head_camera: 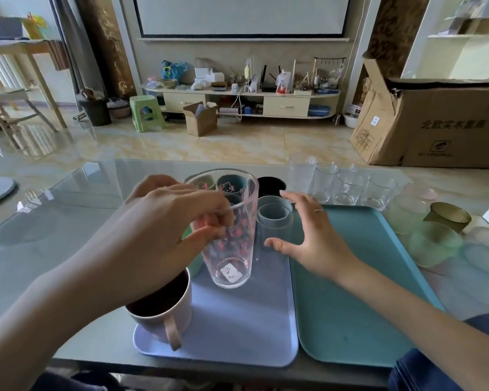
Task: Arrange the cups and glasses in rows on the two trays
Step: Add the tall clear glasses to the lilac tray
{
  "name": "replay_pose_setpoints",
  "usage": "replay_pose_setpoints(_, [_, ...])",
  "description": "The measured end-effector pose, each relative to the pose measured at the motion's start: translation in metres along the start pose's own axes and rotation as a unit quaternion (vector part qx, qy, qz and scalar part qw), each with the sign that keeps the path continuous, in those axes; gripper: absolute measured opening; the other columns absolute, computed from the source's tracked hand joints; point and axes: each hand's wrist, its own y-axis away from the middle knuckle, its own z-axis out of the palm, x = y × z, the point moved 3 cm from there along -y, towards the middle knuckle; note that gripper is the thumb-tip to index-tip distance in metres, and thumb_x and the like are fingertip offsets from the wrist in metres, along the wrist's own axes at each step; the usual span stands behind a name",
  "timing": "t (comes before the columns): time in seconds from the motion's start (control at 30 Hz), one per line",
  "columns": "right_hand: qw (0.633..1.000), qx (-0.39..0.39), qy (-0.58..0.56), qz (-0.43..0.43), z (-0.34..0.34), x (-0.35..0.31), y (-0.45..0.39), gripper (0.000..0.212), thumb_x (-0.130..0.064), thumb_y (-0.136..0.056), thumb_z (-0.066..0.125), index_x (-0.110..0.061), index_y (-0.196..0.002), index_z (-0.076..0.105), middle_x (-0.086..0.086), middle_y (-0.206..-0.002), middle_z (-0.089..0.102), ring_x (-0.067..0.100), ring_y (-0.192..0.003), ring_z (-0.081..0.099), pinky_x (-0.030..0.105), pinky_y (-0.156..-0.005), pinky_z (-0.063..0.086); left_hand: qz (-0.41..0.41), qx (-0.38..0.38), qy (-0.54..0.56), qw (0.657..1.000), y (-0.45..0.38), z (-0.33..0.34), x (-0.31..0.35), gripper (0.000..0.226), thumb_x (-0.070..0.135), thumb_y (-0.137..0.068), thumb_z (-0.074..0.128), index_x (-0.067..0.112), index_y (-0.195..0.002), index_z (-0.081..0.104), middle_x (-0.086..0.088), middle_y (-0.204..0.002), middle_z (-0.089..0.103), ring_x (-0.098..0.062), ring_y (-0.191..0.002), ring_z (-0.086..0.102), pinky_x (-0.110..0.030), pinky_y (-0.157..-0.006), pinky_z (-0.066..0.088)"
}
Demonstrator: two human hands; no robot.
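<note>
The left hand (pixel 164 221) covers most of a green cup (pixel 194 263) and the far rim of the pink mug (pixel 164 311). Cups behind the patterned glass (pixel 229 232) show only in pieces through it. Frosted glasses (pixel 486 258) at the right blur together, uncountable.

Tall pink-printed glass (pixel 232 235) stands upright on lavender tray (pixel 237 328) beside teal tray (pixel 350 306).

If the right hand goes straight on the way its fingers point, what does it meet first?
Probably the clear grey tumbler on the lilac tray: the open right hand points left toward it. Depth is unclear.
</note>
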Motion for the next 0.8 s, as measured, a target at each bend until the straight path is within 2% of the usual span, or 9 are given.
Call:
replay_pose_setpoints(0.1, [0.997,0.028,-0.009,-0.072,-0.009,-0.022,0.013,0.055,-0.040,-0.084,0.060,-0.041,-0.133,0.035,-0.016,-0.127,0.038,0.003,-0.110,0.045,0.012,-0.085,0.037,-0.002,-0.019,-0.003,1.000,0.010,0.009,-0.002,0.009,0.043,-0.083,0.060,0.041,-0.091,0.057,0.029,-0.078,0.061,0.009,-0.076,0.055,-0.029,-0.090,0.034])
replay_pose_setpoints(0.17, [0.993,0.003,-0.043,-0.111,-0.007,-0.034,0.024,0.057,-0.022,-0.085,0.060,-0.045,-0.131,0.037,-0.019,-0.120,0.043,0.003,-0.093,0.056,0.009,-0.067,0.041,0.000,-0.047,-0.001,0.999,0.016,0.017,-0.005,0.013,0.042,-0.081,0.063,0.042,-0.091,0.056,0.028,-0.080,0.063,0.010,-0.081,0.057,-0.027,-0.090,0.032])
replay_pose_setpoints(0.2, [0.991,-0.020,-0.062,-0.113,-0.004,-0.037,0.028,0.062,-0.017,-0.083,0.061,-0.047,-0.131,0.035,-0.021,-0.119,0.046,0.004,-0.090,0.058,0.012,-0.063,0.044,0.004,-0.061,0.003,0.998,0.018,0.021,-0.006,0.013,0.042,-0.081,0.065,0.041,-0.090,0.055,0.028,-0.081,0.063,0.010,-0.082,0.057,-0.027,-0.091,0.032])
replay_pose_setpoints(0.33, [0.983,-0.125,-0.119,-0.068,0.005,-0.037,0.037,0.078,-0.026,-0.076,0.064,-0.053,-0.135,0.021,-0.026,-0.133,0.043,0.003,-0.106,0.057,0.017,-0.081,0.048,0.015,-0.092,0.018,0.996,0.024,0.037,-0.011,0.015,0.043,-0.081,0.063,0.040,-0.092,0.053,0.027,-0.078,0.062,0.012,-0.078,0.052,-0.023,-0.093,0.029])
replay_pose_setpoints(0.47, [0.968,-0.191,-0.164,-0.022,0.015,-0.033,0.044,0.089,-0.046,-0.071,0.073,-0.054,-0.137,0.014,-0.023,-0.134,0.048,-0.004,-0.114,0.053,0.015,-0.091,0.045,0.027,-0.134,0.000,0.991,0.032,0.057,-0.015,0.014,0.042,-0.083,0.058,0.039,-0.095,0.051,0.024,-0.079,0.063,0.006,-0.085,0.057,-0.026,-0.108,0.022])
replay_pose_setpoints(0.53, [0.965,-0.205,-0.163,-0.006,0.025,-0.033,0.047,0.093,-0.054,-0.068,0.075,-0.058,-0.136,0.012,-0.017,-0.136,0.048,-0.004,-0.115,0.053,0.018,-0.095,0.046,0.033,-0.154,-0.012,0.987,0.036,0.067,-0.018,0.011,0.040,-0.085,0.058,0.038,-0.094,0.052,0.020,-0.084,0.067,0.002,-0.091,0.060,-0.027,-0.114,0.015])
replay_pose_setpoints(0.63, [0.961,-0.220,-0.168,0.014,0.039,-0.031,0.050,0.093,-0.049,-0.070,0.076,-0.062,-0.135,0.010,-0.012,-0.137,0.047,-0.008,-0.113,0.052,0.016,-0.096,0.047,0.045,-0.181,-0.019,0.982,0.041,0.076,-0.023,0.007,0.037,-0.086,0.058,0.039,-0.092,0.057,0.023,-0.084,0.069,0.005,-0.093,0.061,-0.025,-0.114,0.004])
replay_pose_setpoints(0.73, [0.965,-0.208,-0.161,0.014,0.047,-0.030,0.052,0.088,-0.043,-0.074,0.075,-0.063,-0.133,0.012,-0.010,-0.135,0.049,-0.010,-0.110,0.052,0.011,-0.093,0.046,0.059,-0.183,-0.019,0.981,0.045,0.078,-0.028,0.008,0.035,-0.083,0.064,0.038,-0.088,0.058,0.026,-0.078,0.068,0.008,-0.085,0.062,-0.032,-0.116,0.011])
replay_pose_setpoints(0.8, [0.967,-0.196,-0.163,0.011,0.051,-0.031,0.053,0.085,-0.044,-0.074,0.074,-0.062,-0.132,0.015,-0.011,-0.133,0.049,-0.009,-0.109,0.052,0.010,-0.091,0.047,0.064,-0.195,-0.013,0.979,0.045,0.076,-0.030,0.008,0.035,-0.084,0.062,0.038,-0.086,0.055,0.025,-0.078,0.067,0.007,-0.085,0.061,-0.029,-0.117,0.005])
